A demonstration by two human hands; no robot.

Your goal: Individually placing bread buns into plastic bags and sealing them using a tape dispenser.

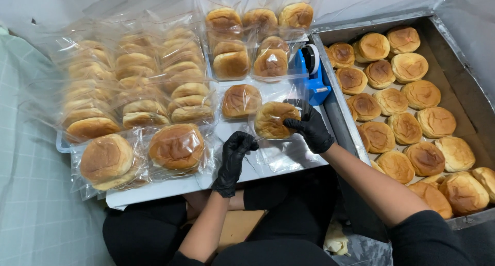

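My right hand (311,128) grips a bun (273,119) in its clear bag (278,152) over the tabletop (170,186). My left hand (234,155), at 8 o'clock, pinches the bag's edge. The tape dispenser (312,72) at 1 o'clock is partly hidden; the bun tray (459,85) is cut off.

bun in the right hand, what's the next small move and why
Probably push the bun deeper into the clear bag. The gloved right hand grips it at the bag's mouth, the left hand holds the bag's edge, and the bun looks only partly inside.
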